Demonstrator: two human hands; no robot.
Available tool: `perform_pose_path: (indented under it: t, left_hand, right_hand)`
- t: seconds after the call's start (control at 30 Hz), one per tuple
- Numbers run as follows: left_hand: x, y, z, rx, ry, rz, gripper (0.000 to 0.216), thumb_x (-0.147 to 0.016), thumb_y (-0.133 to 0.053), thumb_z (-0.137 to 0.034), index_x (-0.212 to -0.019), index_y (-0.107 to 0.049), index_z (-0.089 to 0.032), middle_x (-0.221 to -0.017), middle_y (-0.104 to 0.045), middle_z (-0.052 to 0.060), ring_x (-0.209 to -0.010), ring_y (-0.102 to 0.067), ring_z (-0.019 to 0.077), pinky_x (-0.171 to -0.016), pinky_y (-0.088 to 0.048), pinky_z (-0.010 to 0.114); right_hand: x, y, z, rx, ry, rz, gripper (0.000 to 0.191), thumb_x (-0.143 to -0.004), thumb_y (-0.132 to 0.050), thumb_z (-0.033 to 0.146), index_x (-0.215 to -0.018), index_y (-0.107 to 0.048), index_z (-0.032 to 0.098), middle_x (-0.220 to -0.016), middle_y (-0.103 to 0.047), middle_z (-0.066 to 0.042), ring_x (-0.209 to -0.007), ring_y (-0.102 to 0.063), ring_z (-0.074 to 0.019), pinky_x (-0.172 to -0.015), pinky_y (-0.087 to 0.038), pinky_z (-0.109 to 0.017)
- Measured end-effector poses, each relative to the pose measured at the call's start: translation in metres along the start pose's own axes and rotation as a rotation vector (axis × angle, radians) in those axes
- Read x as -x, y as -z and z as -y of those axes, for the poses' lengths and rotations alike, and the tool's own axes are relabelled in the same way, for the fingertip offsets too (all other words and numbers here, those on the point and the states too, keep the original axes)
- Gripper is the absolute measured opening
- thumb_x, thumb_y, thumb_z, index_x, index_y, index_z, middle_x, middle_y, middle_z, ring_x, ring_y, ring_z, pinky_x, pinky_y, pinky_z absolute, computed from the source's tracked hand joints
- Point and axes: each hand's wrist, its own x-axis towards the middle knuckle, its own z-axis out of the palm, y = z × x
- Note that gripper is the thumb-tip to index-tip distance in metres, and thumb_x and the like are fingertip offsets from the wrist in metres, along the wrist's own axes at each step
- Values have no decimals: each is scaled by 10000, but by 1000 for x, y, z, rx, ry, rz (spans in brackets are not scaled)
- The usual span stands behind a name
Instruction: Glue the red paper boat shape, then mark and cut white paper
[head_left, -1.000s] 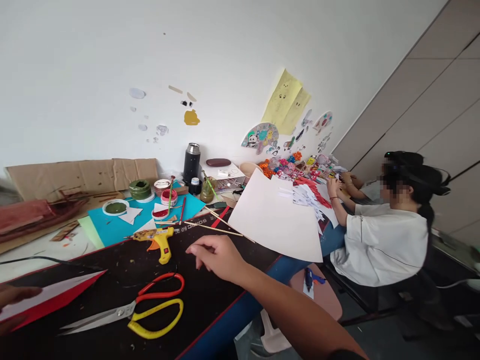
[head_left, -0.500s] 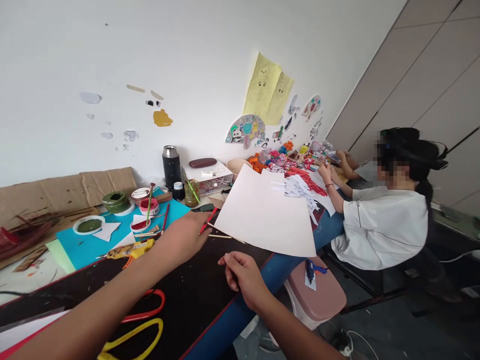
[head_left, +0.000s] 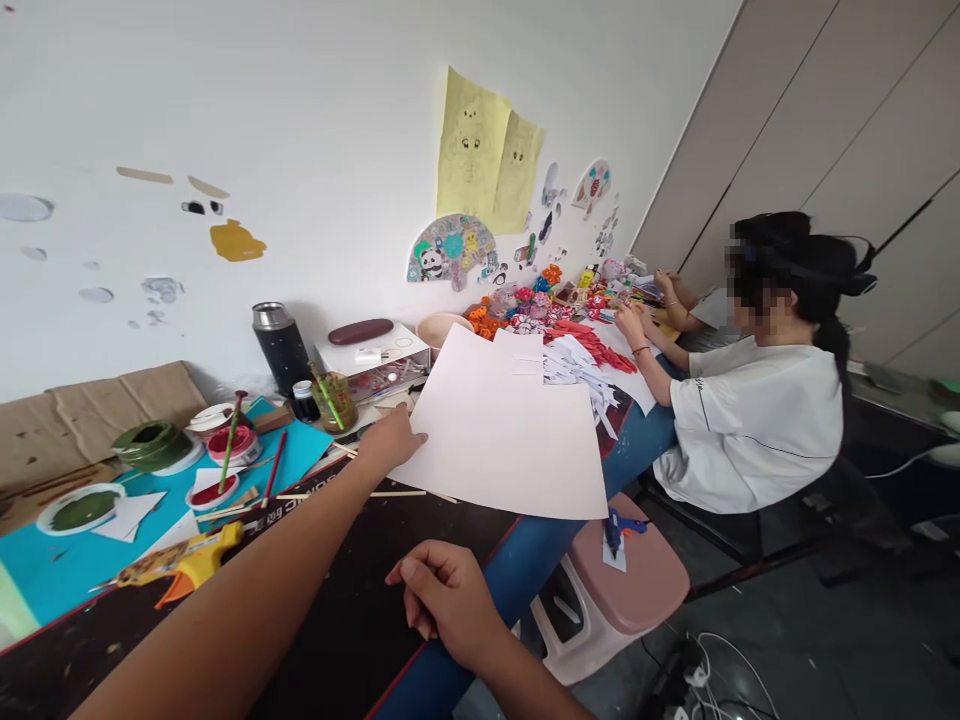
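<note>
My left hand [head_left: 390, 442] reaches across the black mat [head_left: 360, 590] and touches the near left edge of a large white sheet of paper [head_left: 502, 425]; its fingers are closed at that edge. The sheet juts out past the table's blue front edge. My right hand [head_left: 442, 597] rests at the table's front edge, fingers loosely curled with nothing in them. Thin wooden sticks [head_left: 352, 494] lie on the mat just under the left hand.
A yellow glue gun [head_left: 180, 565], paint dishes with brushes [head_left: 225, 445], a green dish [head_left: 79, 508] and a black flask [head_left: 279, 347] sit on the left. A person in a white shirt [head_left: 757, 420] works at the far end. A pink stool [head_left: 630, 580] stands below the table.
My left arm has stretched further forward until the hand met the white sheet's edge. My right hand has drawn back toward the table's front edge. The view has turned right.
</note>
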Motion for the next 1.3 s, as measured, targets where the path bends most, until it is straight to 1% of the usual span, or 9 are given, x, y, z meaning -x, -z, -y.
perform_pose_path:
  t: [0.23, 0.4, 0.53, 0.67, 0.77, 0.9, 1.0, 1.17, 1.3]
  left_hand:
    - [7, 11, -9, 611, 102, 160, 344, -1050, -709, -407, -1296, -703, -167, -1244, -757, 97, -1030, -761, 244, -894, -658, 449]
    - [29, 35, -27, 1068, 100, 157, 257, -925, -784, -238, -1163, -745, -150, -995, -853, 123, -817, -820, 275, -731, -669, 362]
    - [41, 59, -42, 1314, 151, 136, 318, -853, -785, -112, -1165, -725, -100, -867, -834, 143, -664, -788, 255, -564, -660, 329]
    - [60, 82, -58, 1527, 177, 121, 317, -924, -689, -55, -1234, -691, -124, -741, -764, 53, -523, -696, 153, -432, -577, 205]
    - [80, 93, -71, 1675, 157, 109, 271, -985, -613, -36, -1239, -676, -106, -717, -720, 23, -508, -668, 108, -437, -542, 140]
    - [105, 101, -89, 1771, 170, 125, 289, -979, -602, -17, -1255, -663, -80, -749, -731, 43, -528, -696, 131, -482, -592, 178]
    - [120, 104, -100, 1825, 122, 146, 246, -1008, -582, -49, -1228, -678, -104, -797, -758, 43, -594, -726, 127, -595, -646, 202]
    - [138, 103, -110, 1779, 103, 234, 168, -962, -600, -39, -1066, -726, -79, -768, -766, 88, -560, -705, 163, -527, -584, 230]
    - [151, 101, -109, 1723, 7, 258, 145, -890, -680, -38, -988, -751, -118, -830, -796, 98, -639, -721, 173, -634, -587, 257]
  right_hand:
    - [2, -1, -2, 8, 14, -12, 676, -869, -731, 823, -904, -752, 148, -551, -581, 35, -402, -417, -71, -409, -272, -214]
    - [4, -4, -4, 39, 32, -24, 661, -882, -725, 811, -911, -759, 152, -558, -571, 37, -416, -411, -75, -428, -291, -218]
    - [5, -7, -5, 81, 49, -37, 667, -890, -709, 822, -913, -764, 158, -552, -556, 44, -420, -409, -77, -435, -290, -215]
    - [7, -9, -7, 128, 64, -43, 677, -900, -686, 832, -915, -770, 160, -551, -555, 41, -425, -410, -83, -443, -296, -220]
    - [8, -10, -9, 165, 69, -50, 676, -902, -678, 833, -914, -770, 164, -546, -551, 41, -425, -411, -89, -448, -300, -225]
    - [9, -11, -11, 212, 78, -55, 674, -902, -676, 832, -913, -774, 166, -557, -557, 32, -443, -416, -96, -465, -317, -231]
    - [10, -10, -14, 258, 91, -66, 703, -916, -645, 847, -922, -786, 159, -565, -569, 16, -450, -426, -106, -472, -322, -245]
    - [11, -8, -20, 336, 123, -72, 717, -925, -625, 857, -914, -810, 164, -568, -571, -6, -490, -444, -136, -487, -313, -272]
    - [13, -8, -23, 382, 144, -98, 702, -927, -621, 857, -904, -816, 183, -574, -568, -14, -506, -455, -155, -511, -341, -300]
